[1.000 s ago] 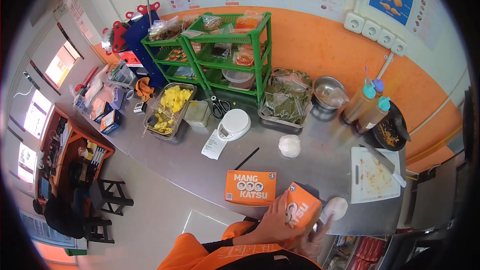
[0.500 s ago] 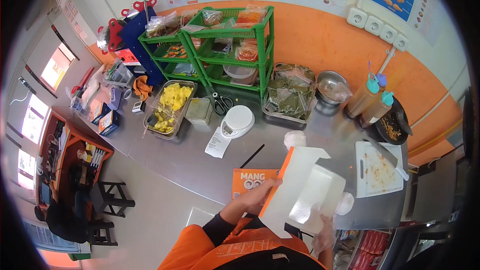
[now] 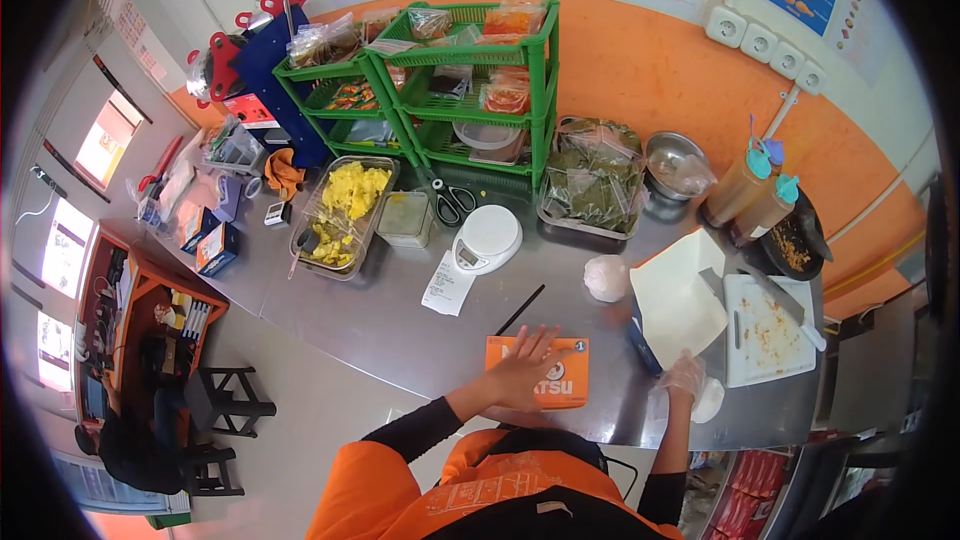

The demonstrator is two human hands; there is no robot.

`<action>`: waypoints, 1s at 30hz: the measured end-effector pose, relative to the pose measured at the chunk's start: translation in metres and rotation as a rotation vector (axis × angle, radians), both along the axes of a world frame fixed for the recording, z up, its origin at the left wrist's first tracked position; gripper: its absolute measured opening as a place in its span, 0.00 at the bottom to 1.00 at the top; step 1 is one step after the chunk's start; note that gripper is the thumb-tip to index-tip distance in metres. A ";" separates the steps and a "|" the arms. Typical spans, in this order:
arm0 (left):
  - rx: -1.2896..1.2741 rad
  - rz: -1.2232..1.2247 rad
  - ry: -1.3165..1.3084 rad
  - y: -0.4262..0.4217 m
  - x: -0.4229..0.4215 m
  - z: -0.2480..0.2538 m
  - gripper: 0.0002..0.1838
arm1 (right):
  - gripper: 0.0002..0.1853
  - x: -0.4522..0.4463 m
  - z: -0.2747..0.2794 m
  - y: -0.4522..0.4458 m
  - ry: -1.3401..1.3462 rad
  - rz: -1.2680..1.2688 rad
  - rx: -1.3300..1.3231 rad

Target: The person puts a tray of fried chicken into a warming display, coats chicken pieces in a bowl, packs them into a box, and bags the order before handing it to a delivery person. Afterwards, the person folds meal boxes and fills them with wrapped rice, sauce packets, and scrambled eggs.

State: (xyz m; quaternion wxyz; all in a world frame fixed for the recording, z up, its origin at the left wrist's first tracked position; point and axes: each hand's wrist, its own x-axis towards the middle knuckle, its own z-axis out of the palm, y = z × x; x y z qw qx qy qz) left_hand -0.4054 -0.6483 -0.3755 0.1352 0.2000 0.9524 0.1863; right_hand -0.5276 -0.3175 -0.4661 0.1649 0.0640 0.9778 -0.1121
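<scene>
My left hand (image 3: 525, 372) lies with fingers spread on an orange printed box (image 3: 565, 385) at the near edge of the steel table. My right hand (image 3: 684, 378), in a clear plastic glove, grips the near edge of an open food box (image 3: 678, 305). That box has a white inside and a dark blue outer side, and its flaps stand up. A white round plastic-wrapped bundle (image 3: 606, 278) sits left of the open box. Another white round bundle (image 3: 708, 400) is beside my right hand. The gloved fingers are partly hidden.
Behind stand a white kitchen scale (image 3: 491, 234), scissors (image 3: 453, 203), a tray of yellow food (image 3: 350, 195) and green racks (image 3: 460, 60). At the right are a cutting board (image 3: 765, 340) with a knife (image 3: 790, 310), and sauce bottles (image 3: 740, 185). A person (image 3: 130, 450) sits far left.
The open box has gone from between both hands to the table at the right, beside the cutting board. My left hand has let go of it and moved onto the orange box.
</scene>
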 end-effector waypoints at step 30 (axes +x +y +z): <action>0.386 0.418 0.142 0.061 0.036 0.069 0.36 | 0.35 0.163 0.125 -0.109 0.081 0.284 -1.122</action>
